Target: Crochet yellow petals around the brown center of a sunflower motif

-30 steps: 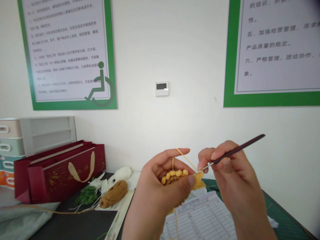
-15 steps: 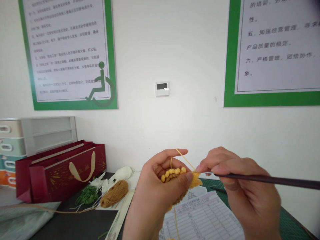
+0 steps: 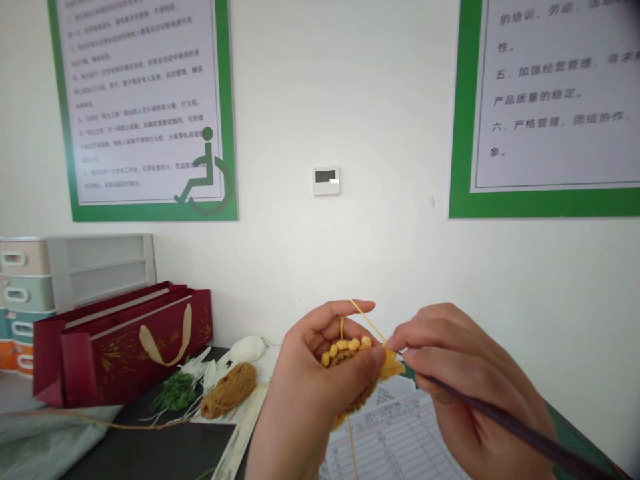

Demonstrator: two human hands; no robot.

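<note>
Pinched between the thumb and fingers of my left hand (image 3: pixel 320 367) is a small crochet piece (image 3: pixel 393 364) in yellow and brown, with a row of yellow bobbles along its top. A yellow yarn strand (image 3: pixel 369 321) passes over my raised left index finger and runs down to the edge of the work. My right hand (image 3: pixel 465 373) grips a crochet hook (image 3: pixel 495 415) with a dark handle. Its tip meets the crochet piece beside my left thumb, and my right fingertips hide the very end. Another yellow strand hangs below the piece.
Printed sheets (image 3: pixel 395 440) lie under my hands on a green cutting mat (image 3: pixel 575 440). To the left are a brown yarn skein (image 3: pixel 230 390), green yarn (image 3: pixel 175 392), white yarn (image 3: pixel 247 349), a ruler (image 3: pixel 240 433) and dark red gift bags (image 3: pixel 130 340). Storage drawers (image 3: pixel 27 293) stand behind.
My right hand has turned, so the hook's handle now slopes down to the right instead of lying nearly level. My left hand keeps its hold on the crochet piece. The view has shifted slightly.
</note>
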